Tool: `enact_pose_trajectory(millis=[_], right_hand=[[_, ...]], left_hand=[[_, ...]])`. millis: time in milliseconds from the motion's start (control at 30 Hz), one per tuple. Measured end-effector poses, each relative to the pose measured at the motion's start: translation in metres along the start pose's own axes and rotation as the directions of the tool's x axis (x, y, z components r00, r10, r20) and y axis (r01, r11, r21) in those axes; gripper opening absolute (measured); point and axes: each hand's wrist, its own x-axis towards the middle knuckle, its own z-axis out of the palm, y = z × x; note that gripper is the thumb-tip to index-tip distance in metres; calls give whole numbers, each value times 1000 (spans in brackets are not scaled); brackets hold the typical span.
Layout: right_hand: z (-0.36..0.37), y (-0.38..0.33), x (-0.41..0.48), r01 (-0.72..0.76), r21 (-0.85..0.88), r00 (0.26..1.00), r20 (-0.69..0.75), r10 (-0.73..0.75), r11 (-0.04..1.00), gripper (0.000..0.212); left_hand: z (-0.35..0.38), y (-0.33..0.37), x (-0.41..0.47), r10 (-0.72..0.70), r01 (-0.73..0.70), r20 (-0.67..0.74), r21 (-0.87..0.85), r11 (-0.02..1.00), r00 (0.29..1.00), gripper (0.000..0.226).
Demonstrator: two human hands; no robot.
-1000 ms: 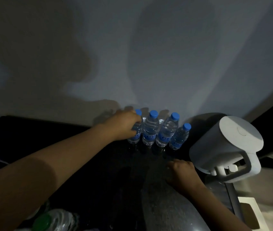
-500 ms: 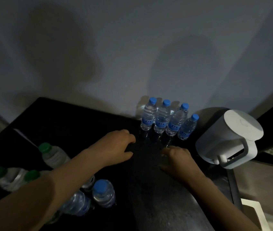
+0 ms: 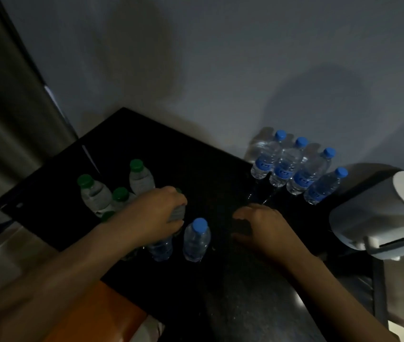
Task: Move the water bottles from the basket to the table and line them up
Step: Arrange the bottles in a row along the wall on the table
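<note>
Several blue-capped water bottles (image 3: pixel 292 166) stand in a row by the wall at the back right of the dark table (image 3: pixel 196 169). At the left stands a group of green-capped bottles (image 3: pixel 94 193). My left hand (image 3: pixel 156 213) curls round the top of a bottle (image 3: pixel 177 212) in that group; its cap is hidden by my fingers. A lone blue-capped bottle (image 3: pixel 196 239) stands upright just right of this hand, and another bottle (image 3: pixel 161 248) sits below it. My right hand (image 3: pixel 265 228) rests on the table with fingers loosely bent, holding nothing. No basket shows.
A white kettle (image 3: pixel 381 223) with a grey handle stands at the right, close to the bottle row. The wall runs behind the table. An orange object (image 3: pixel 102 314) lies at the lower left below the table edge.
My left hand left the row at the wall, drew back to the left and took hold of a bottle in the left group. The view swung left. My right hand stayed on the table.
</note>
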Motion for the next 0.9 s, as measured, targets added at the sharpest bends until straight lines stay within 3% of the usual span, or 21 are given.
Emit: enact_pose_trajectory(millis=[267,433,700,900], right_hand=[[20,-31,15,93,99,996,3,-94,991,50],[26,-42,24,122,137,992,3,-123,983,39],[38,-51,35,85,152,996,19,-89,985,25],[45,-46,38,73,248,997,-22,-70,966,23]], left_hand=[[18,-28,-39,-80,79,-43,-34,996,996,40],[25,-36,-43,-78,73,-73,-76,994,994,36],[35,-40,-39,-99,91,-53,-140,986,994,41],[39,-40,-30,-124,122,-2,-166,978,992,27]])
